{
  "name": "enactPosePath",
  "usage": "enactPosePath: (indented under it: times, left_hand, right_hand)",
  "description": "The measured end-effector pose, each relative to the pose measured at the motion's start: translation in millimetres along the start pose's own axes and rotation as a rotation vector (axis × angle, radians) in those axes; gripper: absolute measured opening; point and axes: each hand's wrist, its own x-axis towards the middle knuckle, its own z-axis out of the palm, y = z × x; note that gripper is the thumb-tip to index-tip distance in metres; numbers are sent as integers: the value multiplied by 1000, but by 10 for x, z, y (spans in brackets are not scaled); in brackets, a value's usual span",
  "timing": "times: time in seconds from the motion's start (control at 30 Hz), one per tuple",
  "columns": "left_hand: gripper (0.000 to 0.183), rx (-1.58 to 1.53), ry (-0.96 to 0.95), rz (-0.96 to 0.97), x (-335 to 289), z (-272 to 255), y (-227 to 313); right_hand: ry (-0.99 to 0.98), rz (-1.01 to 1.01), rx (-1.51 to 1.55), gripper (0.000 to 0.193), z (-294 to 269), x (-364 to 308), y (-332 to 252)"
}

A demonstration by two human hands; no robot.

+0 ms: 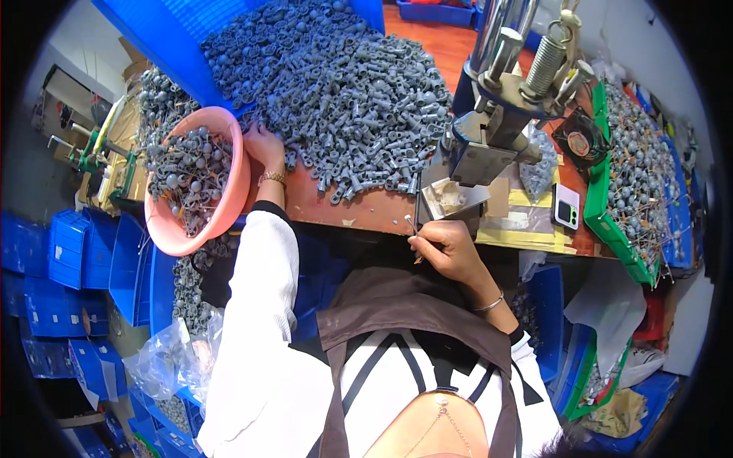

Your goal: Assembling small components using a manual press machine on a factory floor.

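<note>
At my far left the round salmon-pink plastic basin (200, 183) sits tilted at the bench edge, heaped with grey ball-headed plastic parts on thin wires, its rim just beside my left wrist. My left hand (265, 145) reaches forward past that rim, fingers curled down into the near edge of the big heap of small grey plastic tube-shaped fittings (343, 84) that spills across the brown wooden bench (366, 210); the fingertips are buried among the pieces, so I cannot tell whether they have closed on one. The heap lies ahead of that hand and spreads away to its right, so the left hand is by far the nearer to it. Moving right, my right hand (447, 252) hangs at the near edge of the bench, well apart from the heap, pinched shut on a thin pale metal pin (411, 224) whose long axis runs up and slightly left from my fingertips. Its free tip points toward the small open white box-like fixture (450, 198) at the foot of the grey and blue metal bench press (496, 114), which stands just beyond and a little right of the pin. Further right lie a phone (566, 206) and a green plastic tray (611, 221) of more ball-headed parts.
</note>
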Motion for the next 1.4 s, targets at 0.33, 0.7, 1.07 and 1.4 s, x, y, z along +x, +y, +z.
enactPosePath:
  times: [0.33,0.7,1.07,1.4]
  left_hand:
    - [20,-811,-113,-176,-697,-696,1234]
    - [18,-1517,-803,-815,-1654,-1322,2067]
    - [21,-1533,-702,-734,-1737,-1223,2097]
    - [27,-1517,-727,-716,-1884,-1267,2165]
  right_hand:
    - [85,227,162,27,-69,-18,-55]
    - [210,579,879,28,46,66,-174]
    - [205,731,977,32,98,13,-232]
    - [253,592,987,32,200,9,-167]
